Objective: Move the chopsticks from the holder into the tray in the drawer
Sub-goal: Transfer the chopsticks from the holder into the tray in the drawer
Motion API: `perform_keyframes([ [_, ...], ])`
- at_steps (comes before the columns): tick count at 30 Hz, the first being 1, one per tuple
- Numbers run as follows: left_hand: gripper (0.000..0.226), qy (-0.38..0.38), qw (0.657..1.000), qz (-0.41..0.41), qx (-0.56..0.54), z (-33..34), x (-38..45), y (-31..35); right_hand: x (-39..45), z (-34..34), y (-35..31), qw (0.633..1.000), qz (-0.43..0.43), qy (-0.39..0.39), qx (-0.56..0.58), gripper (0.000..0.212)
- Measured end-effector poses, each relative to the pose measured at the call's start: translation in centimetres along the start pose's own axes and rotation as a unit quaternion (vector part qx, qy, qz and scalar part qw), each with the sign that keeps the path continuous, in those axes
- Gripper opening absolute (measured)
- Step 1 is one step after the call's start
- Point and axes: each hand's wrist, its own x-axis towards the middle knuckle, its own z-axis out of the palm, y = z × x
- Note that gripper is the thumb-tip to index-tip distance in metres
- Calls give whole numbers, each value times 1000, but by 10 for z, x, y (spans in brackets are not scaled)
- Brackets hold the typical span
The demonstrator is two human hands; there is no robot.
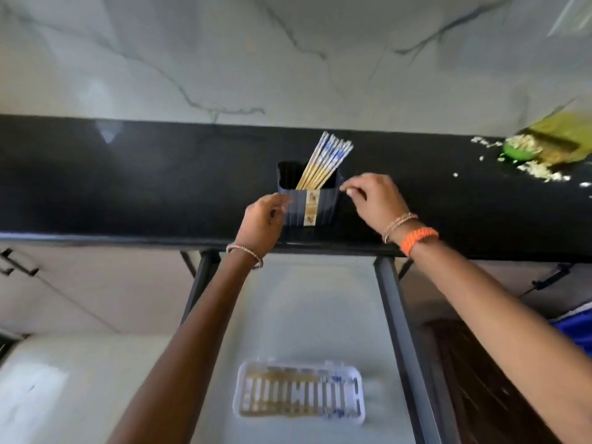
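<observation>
A dark ribbed holder [323,205] stands on the black counter [128,187] near its front edge. Several chopsticks [323,163] with blue-and-white tops lean to the right inside it. My left hand [264,221] rests against the holder's left side, fingers curled. My right hand [373,197] hovers at the holder's right upper corner, fingertips pinched together and holding nothing that I can see. Below, in the open drawer [307,302], a white slatted tray [299,392] holds a few chopsticks lying lengthwise.
Dark metal drawer rails [400,331] run down both sides of the drawer. At the counter's far right lie a green bowl [519,152], a yellow bag and scattered white crumbs. A marble wall rises behind. Cabinet handles [19,264] show at left.
</observation>
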Motion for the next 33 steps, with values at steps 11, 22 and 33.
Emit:
perform_keyframes([
  [11,25,-76,990,57,100,23,86,-23,147,31,72,971,206,30,118,26],
  [22,20,-67,992,41,94,34,94,-46,167,43,83,966,223,-9,133,16],
  [33,21,-72,994,24,84,33,90,-42,166,19,68,957,233,-48,165,13],
])
